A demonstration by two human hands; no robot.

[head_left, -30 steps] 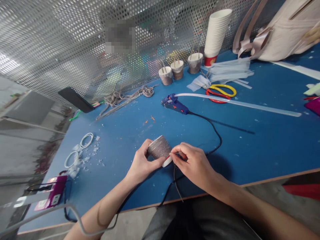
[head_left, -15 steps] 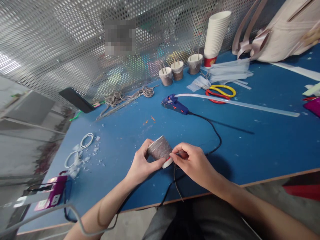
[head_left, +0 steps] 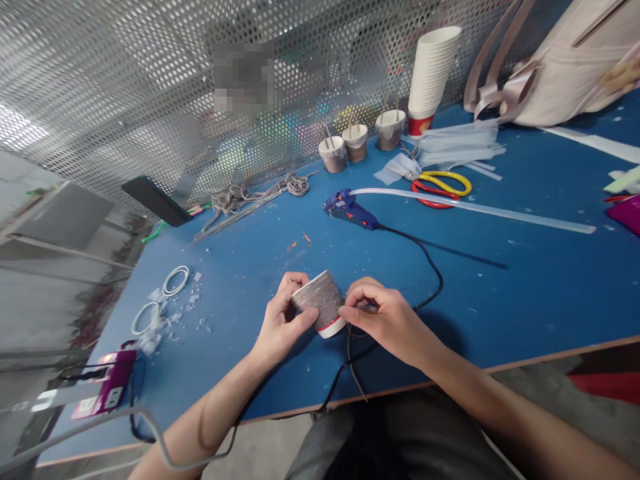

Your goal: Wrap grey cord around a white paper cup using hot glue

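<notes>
A paper cup (head_left: 320,301) wound with grey-brown cord lies tilted between my hands, its red and white end bare towards the lower right. My left hand (head_left: 286,320) grips the cup, thumb across its near side and fingers behind it. On the cup's right side, my right hand (head_left: 383,317) pinches the cord close to the wound edge. From there the loose cord (head_left: 354,373) hangs to the table's front edge. Beyond the cup lies a blue glue gun (head_left: 350,210) with a long clear glue stick in it.
Scissors (head_left: 445,183), pale strips (head_left: 460,143), stacked cups (head_left: 434,80) and several smaller cups (head_left: 355,142) stand or lie at the back. Cord bundles (head_left: 250,200) and a phone (head_left: 156,200) are back left; white rings (head_left: 175,281) and a purple box (head_left: 113,383) are left. A black cable crosses the table.
My left thumb has moved up and left on the cup, showing more of the red band. The cup has turned slightly; my right hand stays beside it.
</notes>
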